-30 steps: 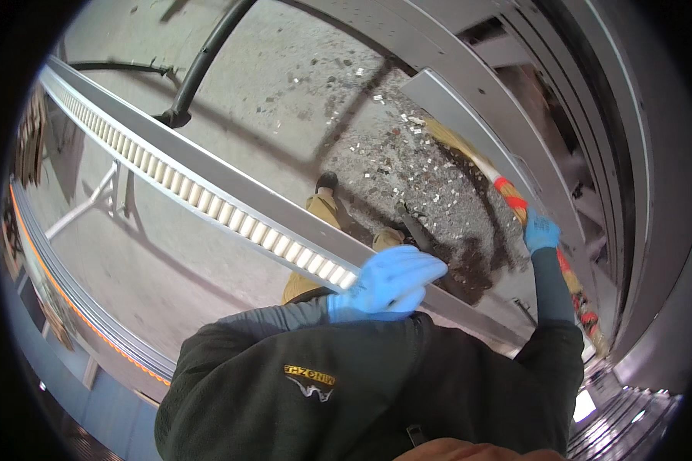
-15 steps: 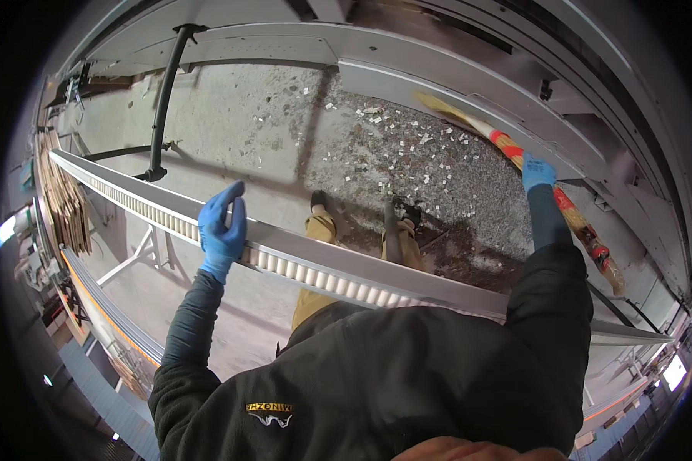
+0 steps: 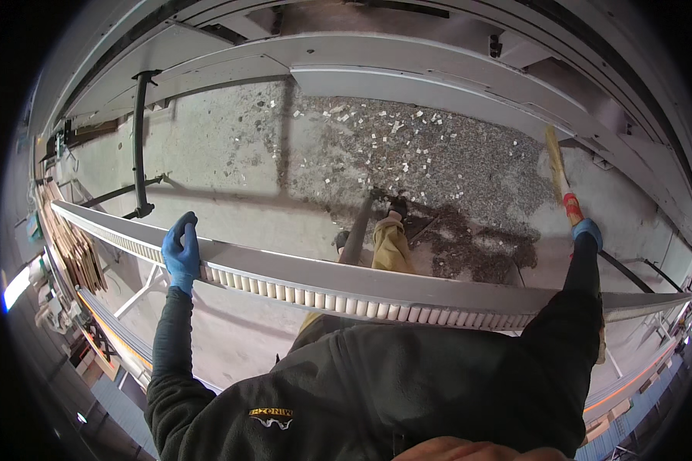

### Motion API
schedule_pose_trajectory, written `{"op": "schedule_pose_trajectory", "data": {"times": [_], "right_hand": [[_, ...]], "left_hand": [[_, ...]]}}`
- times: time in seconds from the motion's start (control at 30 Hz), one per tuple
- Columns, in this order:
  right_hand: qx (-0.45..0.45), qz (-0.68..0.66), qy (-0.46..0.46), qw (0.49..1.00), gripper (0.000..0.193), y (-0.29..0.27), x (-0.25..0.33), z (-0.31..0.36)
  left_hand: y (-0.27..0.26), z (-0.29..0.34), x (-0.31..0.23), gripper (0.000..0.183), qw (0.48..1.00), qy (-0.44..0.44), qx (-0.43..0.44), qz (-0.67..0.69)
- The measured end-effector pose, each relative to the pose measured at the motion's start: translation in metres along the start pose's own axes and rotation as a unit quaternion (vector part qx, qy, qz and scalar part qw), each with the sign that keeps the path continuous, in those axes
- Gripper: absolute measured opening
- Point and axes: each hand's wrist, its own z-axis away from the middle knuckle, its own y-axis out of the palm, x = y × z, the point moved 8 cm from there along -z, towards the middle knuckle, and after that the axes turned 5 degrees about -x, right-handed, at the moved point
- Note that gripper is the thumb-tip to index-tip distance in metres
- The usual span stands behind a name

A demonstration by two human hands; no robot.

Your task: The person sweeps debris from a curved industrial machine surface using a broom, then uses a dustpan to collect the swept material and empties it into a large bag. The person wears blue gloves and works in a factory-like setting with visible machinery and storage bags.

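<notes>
Swung rightward since the earlier frame, the broom (image 3: 565, 184) pointed its bristles (image 3: 554, 154) toward a gray panel (image 3: 407, 86). The right hand (image 3: 587, 230) was wrapped round it; the left hand (image 3: 181, 253), thumb and fingers parted, lay over the roller rail (image 3: 361, 286).

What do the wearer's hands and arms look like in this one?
The left hand and right hand wear blue gloves. Above them come snug dark grey inner sleeves, then the looser, darker outer sleeves of a jacket.
</notes>
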Motion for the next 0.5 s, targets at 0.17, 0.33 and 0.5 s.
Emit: {"op": "schedule_pose_trajectory", "data": {"times": [0.17,0.33,0.5], "right_hand": [[0.064,-0.111,0.093,0.987,0.050,0.039,-0.029,-0.022],[-0.035,-0.089,-0.060,0.994,0.050,0.000,0.062,-0.026],[-0.024,-0.267,-0.277,0.923,0.055,-0.060,0.158,0.077]], "left_hand": [[0.002,0.000,0.004,0.025,1.000,-0.016,0.005,0.014],[0.003,-0.001,0.002,0.025,1.000,0.001,0.015,-0.004],[0.000,-0.003,0.001,0.025,1.000,0.024,0.012,-0.004]]}}
